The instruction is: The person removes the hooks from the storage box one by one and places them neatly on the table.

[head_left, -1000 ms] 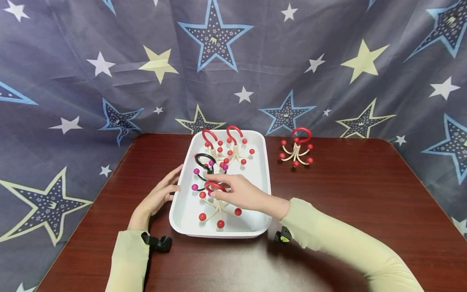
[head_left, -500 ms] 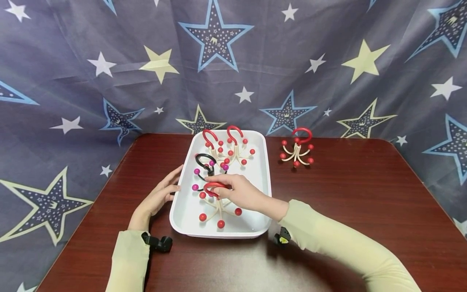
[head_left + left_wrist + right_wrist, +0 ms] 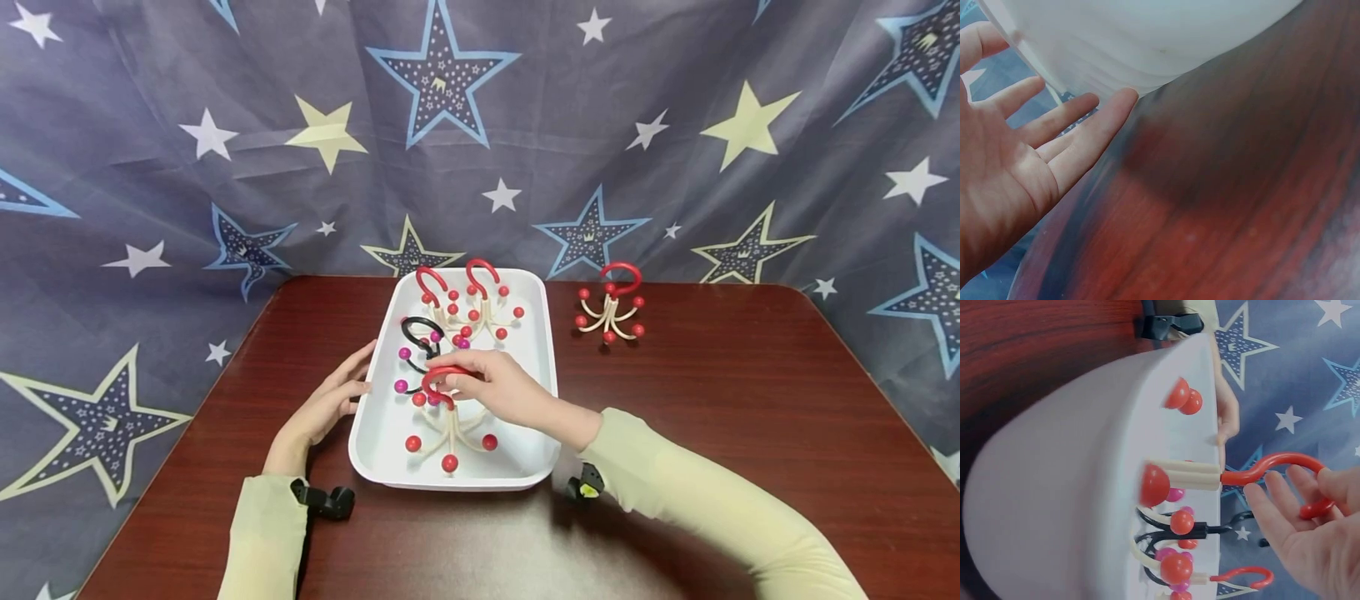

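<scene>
My right hand (image 3: 506,387) grips the red hook of a cream multi-arm hanger (image 3: 450,425) at the front of the white tray (image 3: 453,481). This hanger stands upright, its arms tipped with red balls. In the right wrist view, my thumb and fingers (image 3: 1279,509) are at the curved red hook (image 3: 1272,459). My left hand (image 3: 318,412) touches the tray's left side with fingers extended, as the left wrist view also shows. Just behind the gripped hanger is a black hanger (image 3: 422,333) with magenta balls, partly hidden by my right hand.
Two more cream hangers with red hooks, one on the left (image 3: 431,275) and one on the right (image 3: 483,275), stand at the tray's back. Another cream hanger (image 3: 611,308) stands on the brown table (image 3: 712,392), right of the tray. A star-patterned cloth (image 3: 562,125) hangs behind.
My right hand has moved slightly up and right. The gripped hanger has turned a little, its hook and red balls shifting slightly. My left hand and the tray have stayed put.
</scene>
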Tool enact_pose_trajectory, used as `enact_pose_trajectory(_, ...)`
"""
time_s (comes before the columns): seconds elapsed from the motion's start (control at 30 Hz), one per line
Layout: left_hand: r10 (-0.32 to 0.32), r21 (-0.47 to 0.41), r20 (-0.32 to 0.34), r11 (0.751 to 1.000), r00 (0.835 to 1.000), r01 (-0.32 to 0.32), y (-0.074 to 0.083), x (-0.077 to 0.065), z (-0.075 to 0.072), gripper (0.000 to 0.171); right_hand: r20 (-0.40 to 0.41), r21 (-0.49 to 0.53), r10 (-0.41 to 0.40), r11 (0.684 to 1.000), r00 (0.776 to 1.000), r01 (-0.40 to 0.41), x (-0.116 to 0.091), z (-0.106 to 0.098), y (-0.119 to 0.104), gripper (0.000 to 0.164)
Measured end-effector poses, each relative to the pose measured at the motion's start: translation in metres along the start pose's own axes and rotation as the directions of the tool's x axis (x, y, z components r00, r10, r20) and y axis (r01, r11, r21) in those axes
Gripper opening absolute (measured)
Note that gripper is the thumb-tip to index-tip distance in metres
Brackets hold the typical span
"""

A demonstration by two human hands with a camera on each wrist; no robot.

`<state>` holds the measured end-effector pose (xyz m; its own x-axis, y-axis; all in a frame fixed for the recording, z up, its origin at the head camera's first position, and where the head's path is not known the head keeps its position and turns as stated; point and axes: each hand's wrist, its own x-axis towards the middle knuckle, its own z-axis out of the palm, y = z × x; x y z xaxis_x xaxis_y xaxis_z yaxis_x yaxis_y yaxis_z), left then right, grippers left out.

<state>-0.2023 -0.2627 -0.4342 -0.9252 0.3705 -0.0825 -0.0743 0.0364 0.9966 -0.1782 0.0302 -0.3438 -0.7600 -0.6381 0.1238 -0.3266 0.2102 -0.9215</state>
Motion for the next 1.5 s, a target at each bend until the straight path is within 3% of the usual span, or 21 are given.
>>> enact_pose_trajectory(0.23, 0.002, -0.003, 0.008, 1.000, 1.000, -0.002, -0.001, 0.000, 0.001, 0.066, -0.060, 0.104, -0.054, 0.993, 0.997, 0.060, -0.008, -0.019, -0.010, 0.030)
enact_pose_trajectory(0.63, 0.001, -0.005, 0.006, 1.000, 1.000, -0.001, 0.001, 0.000, 0.001, 0.066, -0.170, 0.147, -0.100, 0.981, 0.980, 0.125, -0.026, -0.070, -0.028, 0.028)
enact_pose_trajectory(0.93, -0.001, -0.004, 0.007, 1.000, 1.000, 0.001, 0.000, 0.000, 0.000, 0.065, -0.277, 0.108, -0.100, 0.985, 0.956, 0.134, -0.048, -0.107, -0.030, 0.030)
enact_pose_trajectory(1.27, -0.003, -0.013, 0.025, 1.000, 1.000, 0.003, 0.000, -0.001, -0.001, 0.064, -0.377, 0.156, -0.159, 0.960, 0.913, 0.232, -0.070, -0.152, -0.015, 0.024)
enact_pose_trajectory(1.5, 0.005, -0.014, 0.029, 1.000, 1.000, -0.004, -0.001, -0.001, -0.002, 0.065, -0.445, 0.154, -0.149, 0.959, 0.883, 0.240, -0.088, -0.178, -0.003, 0.025)
